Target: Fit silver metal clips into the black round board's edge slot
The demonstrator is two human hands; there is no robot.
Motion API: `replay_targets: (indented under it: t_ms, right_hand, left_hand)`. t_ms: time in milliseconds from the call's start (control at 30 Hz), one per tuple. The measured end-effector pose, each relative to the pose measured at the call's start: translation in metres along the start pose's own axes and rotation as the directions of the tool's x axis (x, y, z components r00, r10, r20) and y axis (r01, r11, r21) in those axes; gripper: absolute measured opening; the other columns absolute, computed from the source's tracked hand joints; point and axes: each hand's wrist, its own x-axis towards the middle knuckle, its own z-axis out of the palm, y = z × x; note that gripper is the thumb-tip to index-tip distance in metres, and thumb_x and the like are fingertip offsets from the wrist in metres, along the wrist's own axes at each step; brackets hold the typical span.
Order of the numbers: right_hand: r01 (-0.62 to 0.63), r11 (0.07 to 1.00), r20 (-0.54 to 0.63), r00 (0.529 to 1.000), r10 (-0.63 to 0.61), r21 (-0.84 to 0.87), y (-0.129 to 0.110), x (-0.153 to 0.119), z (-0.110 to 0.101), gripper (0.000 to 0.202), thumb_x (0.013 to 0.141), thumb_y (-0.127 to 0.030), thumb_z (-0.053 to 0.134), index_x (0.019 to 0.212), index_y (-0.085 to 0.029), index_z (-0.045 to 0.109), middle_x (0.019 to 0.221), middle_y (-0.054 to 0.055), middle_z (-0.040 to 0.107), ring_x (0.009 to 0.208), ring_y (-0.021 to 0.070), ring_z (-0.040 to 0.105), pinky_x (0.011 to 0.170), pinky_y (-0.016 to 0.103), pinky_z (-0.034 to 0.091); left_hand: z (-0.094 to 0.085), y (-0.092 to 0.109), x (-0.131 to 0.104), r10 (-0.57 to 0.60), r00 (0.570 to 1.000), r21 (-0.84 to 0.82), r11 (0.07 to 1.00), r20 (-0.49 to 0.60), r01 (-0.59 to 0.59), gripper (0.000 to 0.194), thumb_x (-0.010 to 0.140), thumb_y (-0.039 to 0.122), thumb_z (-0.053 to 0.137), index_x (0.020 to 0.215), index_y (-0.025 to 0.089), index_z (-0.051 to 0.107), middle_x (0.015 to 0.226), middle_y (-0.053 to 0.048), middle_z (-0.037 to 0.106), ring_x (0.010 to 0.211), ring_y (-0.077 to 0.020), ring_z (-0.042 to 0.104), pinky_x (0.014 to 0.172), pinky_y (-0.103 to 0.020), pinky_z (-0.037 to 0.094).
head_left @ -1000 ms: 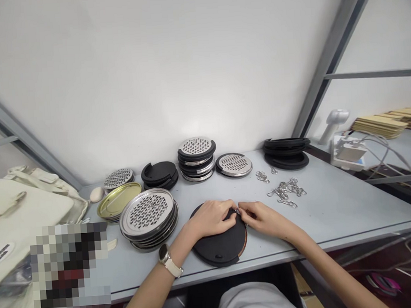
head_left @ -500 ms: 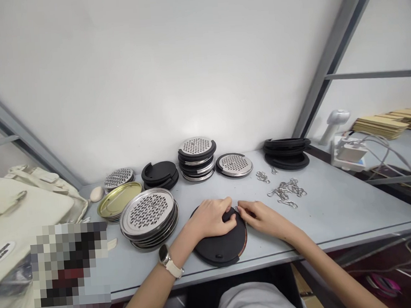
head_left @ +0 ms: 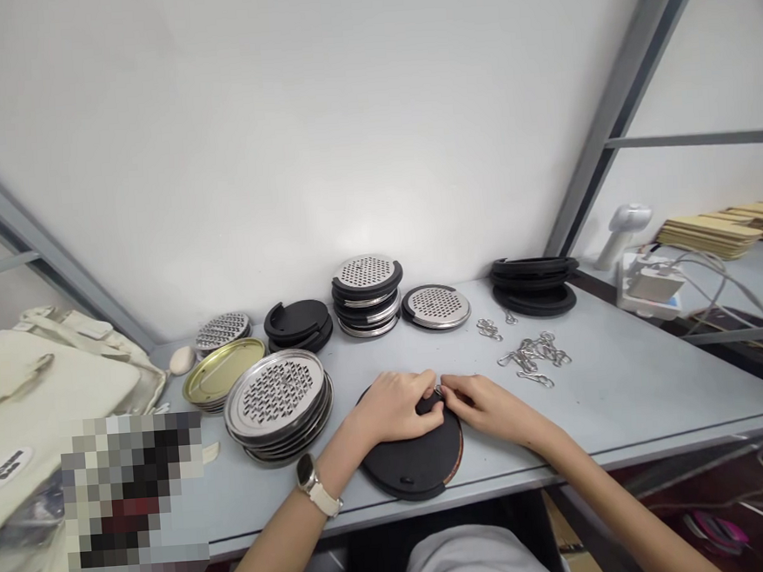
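Touching a black disc (head_left: 418, 466), the left hand (head_left: 395, 407) curls its fingers, grip unclear, while the right hand (head_left: 485, 408) pinches a small metal piece (head_left: 438, 391) at the rim, the disc lying near the front of the grey table (head_left: 616, 383).

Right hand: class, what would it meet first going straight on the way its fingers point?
Probably the small metal piece right before it, then the left hand just beyond; exact depth is unclear.
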Motion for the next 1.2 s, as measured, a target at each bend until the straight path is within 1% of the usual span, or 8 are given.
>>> replay_targets:
  t_ms: [100, 267, 333, 467, 633, 733, 1100, 1200]
  right_hand:
    - [-0.005, 1.000, 0.000, 1.000, 0.005, 0.006, 0.0015, 0.0007, 0.0002, 0.024, 0.090, -0.023, 0.036, 0.070, -0.018, 0.048, 0.060, -0.003, 0.049, 0.053, 0.0106, 0.039, 0.053, 0.023, 0.029]
    - [-0.017, 0.999, 0.000, 1.000, 0.017, 0.033, 0.0034, -0.0003, 0.0008, 0.025, 0.087, -0.021, 0.038, 0.062, -0.019, 0.035, 0.054, -0.006, 0.035, 0.050, 0.0092, 0.030, 0.050, 0.022, 0.024]
    - [-0.015, 0.999, -0.004, 1.000, 0.016, 0.039, 0.0036, -0.0010, 0.0009, 0.026, 0.087, -0.021, 0.038, 0.062, -0.020, 0.033, 0.054, -0.007, 0.034, 0.051, 0.0091, 0.029, 0.050, 0.022, 0.023]
    - [-0.008, 1.000, -0.006, 1.000, 0.008, 0.019, 0.0026, -0.0010, 0.0002, 0.025, 0.089, -0.023, 0.036, 0.064, -0.019, 0.037, 0.055, -0.006, 0.038, 0.050, 0.0095, 0.032, 0.050, 0.023, 0.024]
    - [0.009, 1.000, -0.016, 1.000, -0.009, -0.019, -0.0005, 0.0009, -0.0006, 0.025, 0.093, -0.025, 0.033, 0.074, -0.018, 0.049, 0.064, -0.001, 0.054, 0.055, 0.0117, 0.044, 0.055, 0.023, 0.030]
    - [0.015, 0.999, -0.028, 0.999, -0.016, -0.038, -0.0011, 0.0013, 0.0003, 0.025, 0.094, -0.026, 0.033, 0.078, -0.018, 0.051, 0.068, 0.001, 0.059, 0.058, 0.0127, 0.048, 0.058, 0.024, 0.032]
    - [-0.006, 0.997, -0.014, 1.000, 0.005, -0.081, 0.0013, 0.0015, 0.0022, 0.025, 0.092, -0.025, 0.035, 0.077, -0.017, 0.054, 0.067, 0.003, 0.060, 0.056, 0.0130, 0.048, 0.057, 0.024, 0.032]
    - [-0.017, 0.995, -0.010, 1.000, 0.016, -0.094, 0.0007, 0.0023, 0.0021, 0.023, 0.090, -0.024, 0.037, 0.075, -0.017, 0.054, 0.064, 0.002, 0.059, 0.054, 0.0123, 0.045, 0.055, 0.023, 0.031]
  left_hand:
    - [0.0007, -0.0006, -0.0002, 0.003, 1.000, 0.011, 1.000, -0.001, -0.003, 0.011, 0.080, 0.032, 0.051, 0.080, 0.022, 0.047, 0.069, 0.003, 0.059, 0.060, -0.0139, 0.055, 0.053, -0.026, 0.027]
    - [0.0020, -0.0014, -0.0011, 0.004, 1.000, 0.025, 1.000, -0.006, -0.004, 0.011, 0.080, 0.032, 0.051, 0.079, 0.022, 0.046, 0.068, 0.003, 0.059, 0.059, -0.0137, 0.053, 0.053, -0.027, 0.026]
    - [0.0022, -0.0016, -0.0012, 0.002, 1.000, 0.028, 1.000, -0.008, -0.002, 0.011, 0.080, 0.032, 0.051, 0.079, 0.022, 0.046, 0.068, 0.003, 0.059, 0.058, -0.0138, 0.053, 0.053, -0.027, 0.025]
    - [0.0019, -0.0012, -0.0008, 0.004, 1.000, 0.022, 1.000, -0.008, -0.004, 0.010, 0.081, 0.031, 0.050, 0.079, 0.022, 0.046, 0.069, 0.003, 0.059, 0.059, -0.0137, 0.053, 0.053, -0.027, 0.025]
    - [0.0007, -0.0007, -0.0005, 0.013, 1.000, 0.011, 1.000, -0.006, -0.013, 0.010, 0.081, 0.030, 0.049, 0.079, 0.021, 0.046, 0.069, 0.003, 0.059, 0.059, -0.0134, 0.053, 0.054, -0.027, 0.026]
    - [0.0005, -0.0011, -0.0004, 0.020, 1.000, 0.008, 1.000, -0.009, -0.020, 0.010, 0.081, 0.030, 0.049, 0.079, 0.021, 0.046, 0.069, 0.003, 0.060, 0.059, -0.0131, 0.053, 0.053, -0.027, 0.026]
    - [0.0020, -0.0010, 0.0001, 0.003, 1.000, 0.028, 1.000, -0.006, -0.003, 0.009, 0.080, 0.030, 0.050, 0.079, 0.022, 0.048, 0.067, 0.003, 0.059, 0.058, -0.0136, 0.053, 0.053, -0.027, 0.026]
    - [0.0026, -0.0017, 0.0001, 0.010, 1.000, 0.026, 1.000, -0.018, -0.010, 0.009, 0.079, 0.030, 0.050, 0.077, 0.022, 0.046, 0.066, 0.003, 0.058, 0.057, -0.0134, 0.052, 0.053, -0.027, 0.025]
